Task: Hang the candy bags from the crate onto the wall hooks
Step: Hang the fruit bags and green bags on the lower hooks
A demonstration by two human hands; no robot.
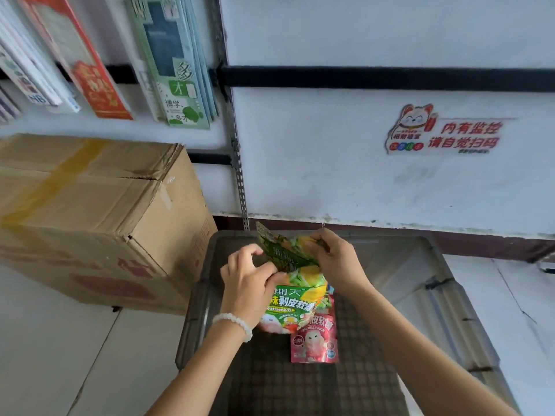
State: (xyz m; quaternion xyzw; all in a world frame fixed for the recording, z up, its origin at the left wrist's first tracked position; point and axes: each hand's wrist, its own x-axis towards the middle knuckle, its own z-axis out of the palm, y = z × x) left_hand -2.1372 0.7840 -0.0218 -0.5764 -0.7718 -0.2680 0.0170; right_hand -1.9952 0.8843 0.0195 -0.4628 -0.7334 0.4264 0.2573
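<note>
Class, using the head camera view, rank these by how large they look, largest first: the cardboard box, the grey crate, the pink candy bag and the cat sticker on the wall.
1. cardboard box
2. grey crate; partly cut off by the frame, so first place is unsure
3. cat sticker
4. pink candy bag; partly covered, so third place is unsure

There is a single view, taken from a wide-angle camera on the person's head, facing forward and tilted down toward the white wall [360,163] and the floor at its foot. It sits close above the grey crate [450,295], which fills the lower middle, with both forearms entering from the bottom edge. The cardboard box [90,205] lies at the left and hanging stationery packs [168,61] reach into the top left corner. Straight lines bow toward the edges, as wide lenses do.
</note>
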